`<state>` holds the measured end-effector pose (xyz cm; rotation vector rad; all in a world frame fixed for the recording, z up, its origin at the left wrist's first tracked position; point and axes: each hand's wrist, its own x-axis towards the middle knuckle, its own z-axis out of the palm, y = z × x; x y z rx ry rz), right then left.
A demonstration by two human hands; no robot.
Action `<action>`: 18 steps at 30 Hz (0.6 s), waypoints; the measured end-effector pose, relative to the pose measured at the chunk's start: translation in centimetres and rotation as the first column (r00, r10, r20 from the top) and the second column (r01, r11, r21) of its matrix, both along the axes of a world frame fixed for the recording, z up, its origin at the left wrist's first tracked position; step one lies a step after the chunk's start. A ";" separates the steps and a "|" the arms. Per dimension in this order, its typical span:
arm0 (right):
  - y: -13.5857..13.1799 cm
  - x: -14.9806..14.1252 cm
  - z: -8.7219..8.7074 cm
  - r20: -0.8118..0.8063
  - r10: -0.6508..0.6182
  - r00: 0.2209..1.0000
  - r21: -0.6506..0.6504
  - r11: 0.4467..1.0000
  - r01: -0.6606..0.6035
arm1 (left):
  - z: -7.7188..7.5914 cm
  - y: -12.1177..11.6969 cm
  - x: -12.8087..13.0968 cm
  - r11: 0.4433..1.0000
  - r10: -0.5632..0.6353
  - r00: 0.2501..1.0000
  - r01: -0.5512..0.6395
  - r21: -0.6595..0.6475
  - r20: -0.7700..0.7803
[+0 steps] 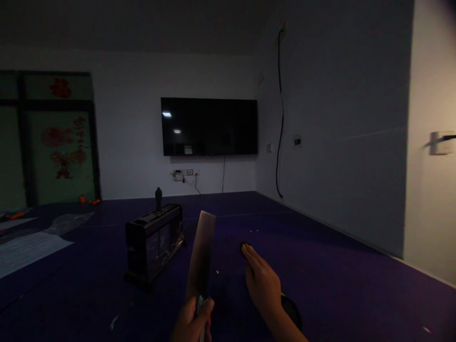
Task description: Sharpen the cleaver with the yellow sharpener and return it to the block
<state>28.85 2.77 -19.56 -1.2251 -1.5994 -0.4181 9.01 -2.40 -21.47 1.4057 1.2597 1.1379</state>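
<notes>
My left hand point(195, 320) is closed round the handle of a broad-bladed kitchen knife point(203, 254), its blade pointing up and away from me. To its right, my right hand point(262, 280) has its fingers pressed together over a dark thing with a rounded black end point(243, 249) at the fingertips. A dark rounded part with a yellow edge point(291, 311) shows beside the wrist; I cannot make out its kind, or whether both parts belong together. Left of the knife stands a black box-shaped device point(154, 244) with an upright black knob on top.
The purple-blue surface point(320, 280) carries small white scraps. Printed paper point(32, 251) and clear plastic wrapping point(69, 222) lie at the left. A television point(210, 127) hangs on the far wall, above sockets point(187, 173). A black cable point(280, 114) hangs down the right wall.
</notes>
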 end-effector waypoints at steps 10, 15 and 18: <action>-1.3 -1.4 1.0 -0.540 0.417 0.731 -0.069 0.844 -0.532 | 1.3 1.2 -1.8 0.917 0.343 0.936 -0.317 0.241 -0.076; -1.9 -2.8 1.9 -0.715 0.398 0.574 -0.185 0.684 -0.705 | 0.5 1.4 -1.5 0.887 0.417 0.903 -0.378 0.264 -0.107; -1.8 -3.2 1.8 -0.738 0.396 0.546 -0.197 0.648 -0.736 | 0.2 1.3 -1.3 0.894 0.406 0.903 -0.362 0.263 -0.137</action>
